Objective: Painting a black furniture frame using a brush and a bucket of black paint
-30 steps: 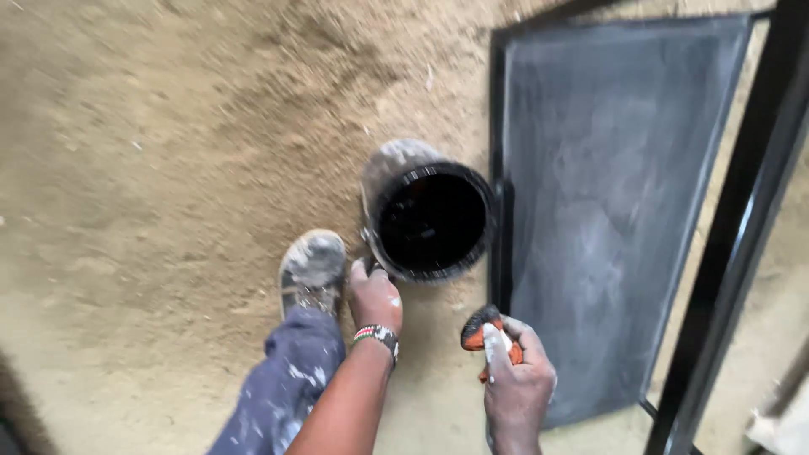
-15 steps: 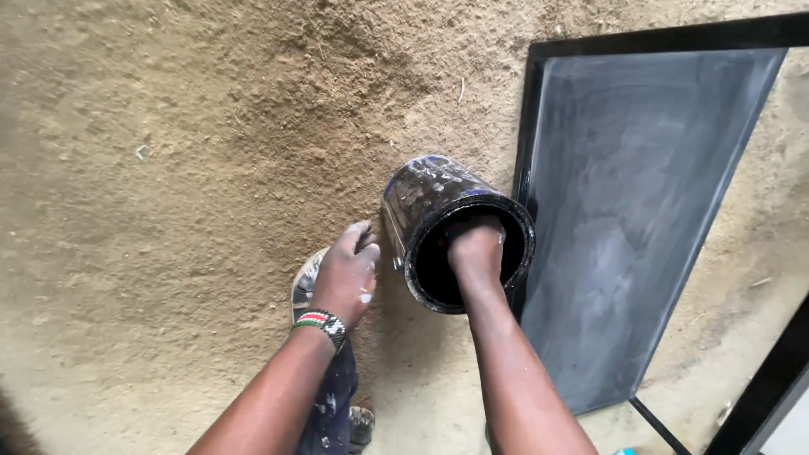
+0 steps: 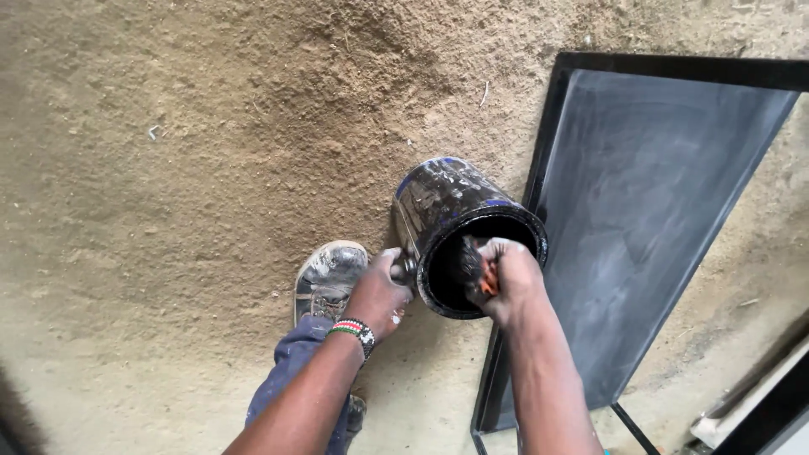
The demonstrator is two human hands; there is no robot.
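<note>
A black paint can (image 3: 447, 202), smeared with paint, is tilted on the sandy ground with its mouth toward me. My left hand (image 3: 381, 291), with a beaded band at the wrist, grips the can's side near the rim. My right hand (image 3: 507, 282) is at the can's mouth, closed on a paintbrush (image 3: 474, 265) with an orange handle; its dark bristles are inside the can. My paint-spattered shoe (image 3: 329, 278) stands just left of the can.
A dark metal panel in a black frame (image 3: 649, 219) lies on the ground right of the can, touching it. Rough sandy ground (image 3: 185, 143) spreads left and above. A black bar and pale object (image 3: 758, 404) sit at the bottom right.
One second ago my right hand held the brush outside the can, below it. It then went into the can's mouth, and now the brush is partly drawn back to the rim. The view shifted closer.
</note>
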